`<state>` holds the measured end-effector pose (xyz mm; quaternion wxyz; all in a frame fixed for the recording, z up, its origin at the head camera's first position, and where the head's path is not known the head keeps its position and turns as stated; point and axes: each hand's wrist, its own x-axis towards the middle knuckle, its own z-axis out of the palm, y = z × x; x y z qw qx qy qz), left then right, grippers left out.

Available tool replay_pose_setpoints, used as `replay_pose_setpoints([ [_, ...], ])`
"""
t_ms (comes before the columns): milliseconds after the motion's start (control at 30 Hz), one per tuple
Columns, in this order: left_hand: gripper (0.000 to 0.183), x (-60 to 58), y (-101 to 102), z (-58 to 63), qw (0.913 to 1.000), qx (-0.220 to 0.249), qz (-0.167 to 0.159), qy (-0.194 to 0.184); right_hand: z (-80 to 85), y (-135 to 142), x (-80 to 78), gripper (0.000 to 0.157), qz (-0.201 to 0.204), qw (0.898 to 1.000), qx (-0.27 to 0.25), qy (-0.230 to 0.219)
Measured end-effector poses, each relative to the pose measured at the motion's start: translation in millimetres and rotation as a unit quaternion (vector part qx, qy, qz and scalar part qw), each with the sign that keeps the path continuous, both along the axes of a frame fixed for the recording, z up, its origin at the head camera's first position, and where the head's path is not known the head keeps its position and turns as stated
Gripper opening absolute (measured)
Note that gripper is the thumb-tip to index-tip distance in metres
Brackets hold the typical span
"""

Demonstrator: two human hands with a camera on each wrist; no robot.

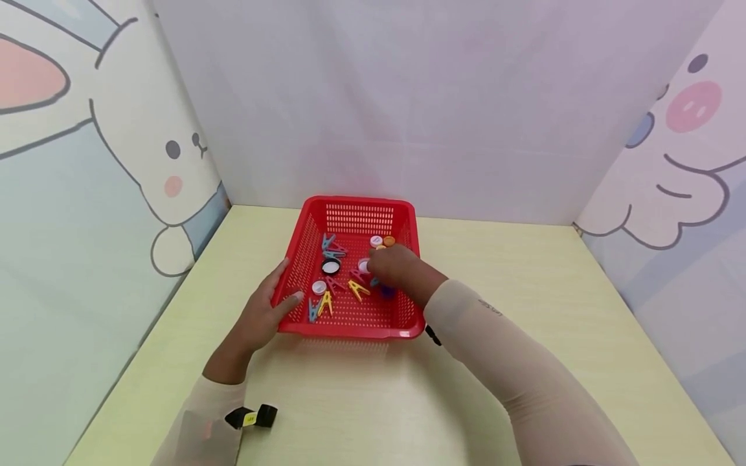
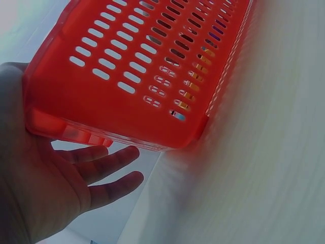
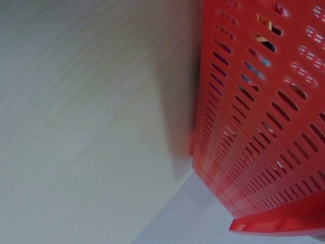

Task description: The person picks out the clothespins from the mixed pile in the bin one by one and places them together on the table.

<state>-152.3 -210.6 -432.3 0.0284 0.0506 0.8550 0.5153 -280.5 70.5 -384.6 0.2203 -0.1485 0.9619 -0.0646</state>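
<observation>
A red plastic basket (image 1: pixel 350 332) stands on the table with small clothespins and bottle caps in it. My left hand (image 1: pixel 262 310) holds its left rim, thumb over the top and fingers along the outer wall. My right hand (image 1: pixel 396 264) reaches down into the right half, back of the hand up; its fingertips are mostly hidden, and I cannot tell whether they pinch something. Right at them lie a white cap (image 1: pixel 364 265) and a pink clothespin (image 1: pixel 358 276). A dark blue cap (image 1: pixel 387 292) shows under the hand. A yellow clothespin (image 1: pixel 358 290) lies to its left.
Left in the basket are a black-rimmed cap (image 1: pixel 331 266), a white cap (image 1: pixel 318 287), and blue clothespins (image 1: pixel 329 241). An orange cap (image 1: pixel 389 241) lies near the back right. Behind the pale wooden table (image 1: pixel 501 259) hangs a white curtain (image 1: pixel 443 116).
</observation>
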Motion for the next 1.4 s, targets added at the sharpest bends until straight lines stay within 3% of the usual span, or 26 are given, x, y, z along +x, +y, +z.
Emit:
replay_pose_setpoints([
  [100, 0.102, 1.2, 1, -0.1, 1.0, -0.001, 0.0, 0.003, 0.3, 3, 2.2, 0.061, 0.094, 0.994, 0.038, 0.05],
  [200, 0.103, 3.2, 2, 0.5, 1.0, -0.001, 0.0, 0.005, 1.0, 4, 4.9, 0.059, 0.155, 0.982, 0.06, 0.085],
  [333, 0.103, 5.0, 3, 1.4, 1.0, -0.002, -0.001, 0.008, 4.8, 3, 8.6, 0.059, 0.188, 0.974, 0.076, 0.105],
  [500, 0.103, 5.6, 3, 1.7, 1.0, -0.003, 0.001, 0.005, 13.5, 1, 14.4, 0.06, 0.202, 0.967, 0.083, 0.133],
  [733, 0.103, 7.2, 4, 4.0, 1.0, -0.005, 0.001, -0.002, 28.5, 6, 28.5, 0.052, 0.198, 0.968, 0.047, 0.148],
  [1100, 0.104, 7.7, 6, 10.2, 0.9991, -0.021, 0.007, -0.035, 35.4, 22, 44.8, 0.051, 0.213, 0.953, 0.015, 0.216],
  [1400, 0.107, 6.8, 1, 7.5, 0.9994, 0.013, -0.01, -0.031, 35.9, 32, 57.3, 0.044, 0.225, 0.947, -0.003, 0.229],
])
